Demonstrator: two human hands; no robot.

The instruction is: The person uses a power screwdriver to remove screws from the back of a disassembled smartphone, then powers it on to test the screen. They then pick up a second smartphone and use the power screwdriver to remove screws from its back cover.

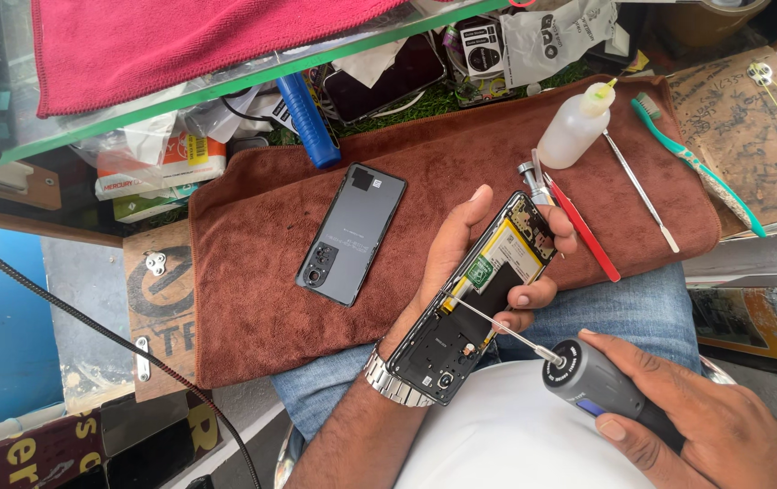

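Observation:
My left hand (461, 249) holds an opened phone (474, 299) with its back removed, so the battery and circuit boards show. My right hand (696, 412) grips a dark electric screwdriver (601, 385). Its thin bit (497, 326) reaches up-left and its tip rests on the phone's middle. A grey phone back cover (350, 234) with camera holes lies on the brown towel (271, 299) to the left, apart from both hands.
On the towel's right lie red tweezers (588, 234), a metal pry tool (642, 195), a small squeeze bottle (574, 127) and a green toothbrush (696, 163). A blue handle (309, 122) pokes out below a glass shelf carrying a red cloth (180, 41). A black cable (90, 321) runs at left.

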